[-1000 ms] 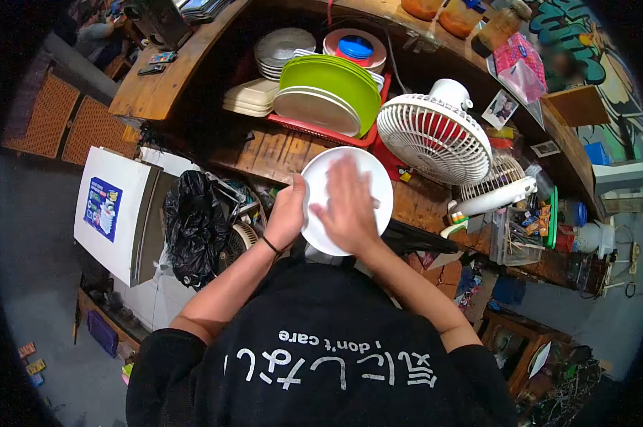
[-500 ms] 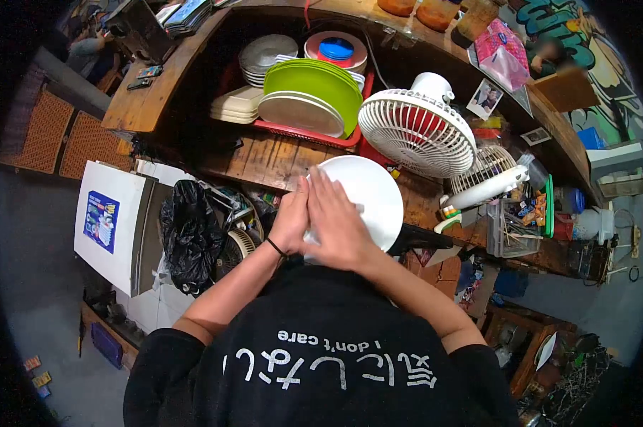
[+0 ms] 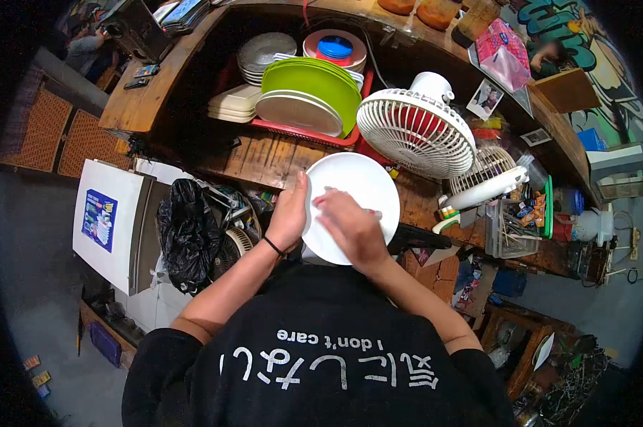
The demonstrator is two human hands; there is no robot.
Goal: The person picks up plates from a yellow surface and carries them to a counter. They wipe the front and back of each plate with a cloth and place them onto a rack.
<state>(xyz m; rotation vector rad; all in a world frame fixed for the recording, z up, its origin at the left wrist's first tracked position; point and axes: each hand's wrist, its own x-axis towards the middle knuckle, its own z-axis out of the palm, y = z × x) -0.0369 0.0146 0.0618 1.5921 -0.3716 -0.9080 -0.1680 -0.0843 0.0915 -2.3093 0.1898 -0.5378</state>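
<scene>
A round white plate (image 3: 368, 178) is tilted in front of my chest. My left hand (image 3: 290, 217) grips its left edge, with the thumb up along the rim. Over the middle of the plate's face lies my right hand (image 3: 353, 231), its fingers curled and smeared by motion. A small pale bit shows beside its knuckles, perhaps a wad of cloth or tissue, but I cannot make it out. The plate's lower edge is close to my black shirt (image 3: 336, 320).
Beyond the plate, a red basket (image 3: 304, 135) holds green plates (image 3: 314, 77) and other dishes on a wooden counter (image 3: 264, 158). A white fan (image 3: 415, 132) stands to its right. A black plastic bag (image 3: 186, 235) hangs at the left, near a white cabinet (image 3: 104, 220).
My right hand has moved right and down across the plate, away from my left hand, baring more of the plate's face. My left hand keeps hold of the edge.
</scene>
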